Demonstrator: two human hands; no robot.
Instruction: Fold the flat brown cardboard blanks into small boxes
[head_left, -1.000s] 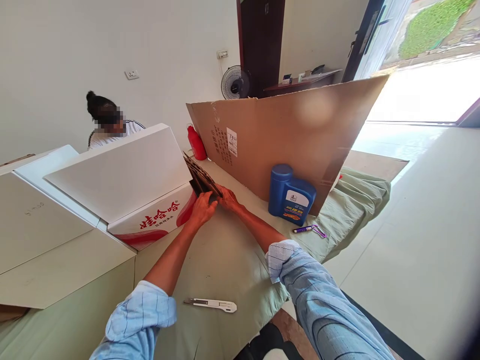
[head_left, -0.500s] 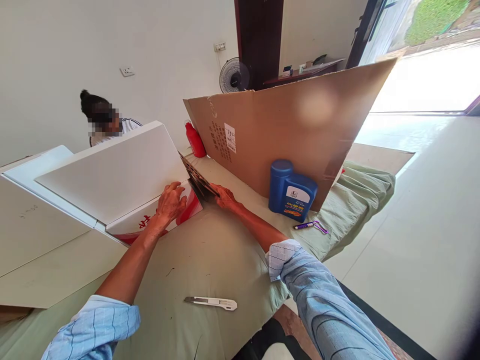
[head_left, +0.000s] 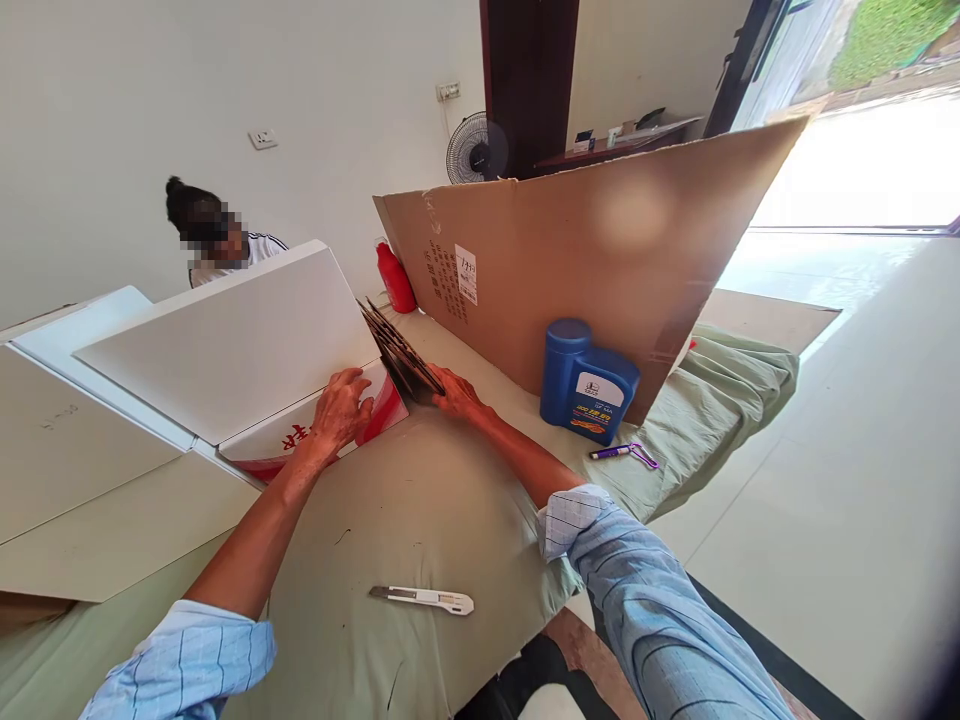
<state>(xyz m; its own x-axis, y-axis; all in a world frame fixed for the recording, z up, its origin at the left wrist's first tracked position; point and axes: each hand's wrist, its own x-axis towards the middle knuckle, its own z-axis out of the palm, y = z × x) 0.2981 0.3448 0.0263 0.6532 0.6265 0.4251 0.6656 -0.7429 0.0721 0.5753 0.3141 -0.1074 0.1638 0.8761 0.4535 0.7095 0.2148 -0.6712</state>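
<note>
My right hand [head_left: 457, 393] is closed on the near edge of a stack of cardboard sheets [head_left: 397, 345], which stands tilted and slightly fanned out. To the left of the stack is a white box [head_left: 232, 335] with a tall panel raised. Below that panel lies a red-and-white printed section [head_left: 384, 405] with red characters. My left hand [head_left: 341, 412] rests over this printed section, fingers bent and apart, with nothing visible in it. The bottoms of the sheets are in shadow beside the printed section.
A white utility knife [head_left: 424, 599] lies on the green cloth [head_left: 352, 560]. To the right stand a blue bottle [head_left: 577, 380] and a large upright cardboard sheet [head_left: 585, 260], with a purple-handled item [head_left: 622, 453] near them. Behind are a red bottle [head_left: 395, 278] and another person [head_left: 217, 240].
The cardboard sheets in my right hand have spread apart at their top edges, showing more layers. My left hand stays on the printed section. The view has shifted slightly.
</note>
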